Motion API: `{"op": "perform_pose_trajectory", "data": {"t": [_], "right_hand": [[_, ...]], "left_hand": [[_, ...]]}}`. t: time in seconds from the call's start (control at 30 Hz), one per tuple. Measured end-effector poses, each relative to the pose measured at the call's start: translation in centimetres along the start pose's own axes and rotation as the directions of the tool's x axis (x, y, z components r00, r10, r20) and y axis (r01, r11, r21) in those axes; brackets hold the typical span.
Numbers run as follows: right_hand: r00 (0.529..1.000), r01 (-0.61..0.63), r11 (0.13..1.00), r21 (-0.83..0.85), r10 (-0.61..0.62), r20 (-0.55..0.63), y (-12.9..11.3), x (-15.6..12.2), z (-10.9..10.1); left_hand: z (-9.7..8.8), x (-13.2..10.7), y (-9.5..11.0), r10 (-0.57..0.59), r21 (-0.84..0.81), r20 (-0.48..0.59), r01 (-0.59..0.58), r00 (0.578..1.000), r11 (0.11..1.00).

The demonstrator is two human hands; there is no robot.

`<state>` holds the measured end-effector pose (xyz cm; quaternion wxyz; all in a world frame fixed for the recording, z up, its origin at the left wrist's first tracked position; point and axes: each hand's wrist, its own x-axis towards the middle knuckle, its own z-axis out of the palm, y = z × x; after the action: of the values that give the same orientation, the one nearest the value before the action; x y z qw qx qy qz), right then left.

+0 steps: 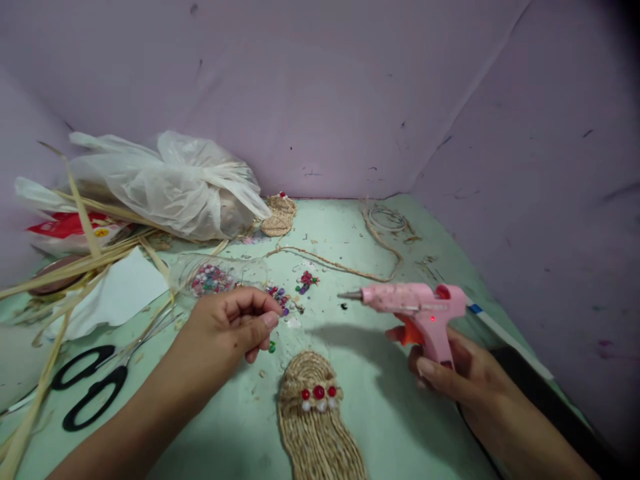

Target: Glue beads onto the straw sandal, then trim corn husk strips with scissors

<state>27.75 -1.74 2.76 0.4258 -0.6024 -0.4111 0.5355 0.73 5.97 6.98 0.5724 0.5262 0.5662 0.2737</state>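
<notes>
My right hand (463, 373) grips a pink hot glue gun (407, 299) by its handle. The gun's metal nozzle points left, and a small red light glows on its side. With fingertips pinched together, my left hand (240, 323) hovers near loose coloured beads (307, 282); whatever the pinch may hold is too small to make out. Between and below my hands lies a woven straw slipper (320, 433), its lower end cut off by the frame. Red and white beads (319, 393) sit across its strap. Behind my left hand, a clear plastic container (215, 275) lies on its side with beads in it.
Black-handled scissors (95, 387), straw strips (75, 280) and white paper (117, 293) lie at left. A tied plastic bag (175, 187) stands behind, beside another woven slipper (279, 215). A braided cord (340, 267) crosses the back of the green table (345, 233).
</notes>
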Motion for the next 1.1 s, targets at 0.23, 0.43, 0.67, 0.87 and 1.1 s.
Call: {"op": "perform_pose_trajectory", "data": {"t": [0.23, 0.43, 0.67, 0.87, 1.1], "right_hand": [[0.964, 0.074, 0.996, -0.055, -0.057, 0.258, 2.1, -0.8, -2.1], [0.922, 0.145, 0.989, -0.039, -0.121, 0.369, 1.7, -0.3, -2.3], [0.932, 0.068, 0.995, -0.072, -0.038, 0.361, 1.2, -0.8, -2.4], [0.939, 0.062, 0.995, -0.079, -0.031, 0.343, 0.5, -0.7, -2.0], [0.939, 0.056, 0.994, -0.096, -0.020, 0.344, 0.9, -0.7, -2.2]], "left_hand": [[-0.1, 0.3, -0.5, 0.020, 0.090, 0.005, -0.020, 1.000, 0.996], [-0.4, 0.3, -0.5, 0.002, 0.110, -0.024, 0.000, 1.000, 0.994], [-0.2, 0.2, -0.1, 0.022, 0.139, -0.025, -0.019, 0.999, 0.990], [-0.2, -0.1, 0.2, 0.012, 0.177, -0.020, -0.008, 1.000, 0.984], [-0.2, 0.2, -0.2, 0.036, 0.174, -0.029, -0.030, 0.999, 0.984]]}}
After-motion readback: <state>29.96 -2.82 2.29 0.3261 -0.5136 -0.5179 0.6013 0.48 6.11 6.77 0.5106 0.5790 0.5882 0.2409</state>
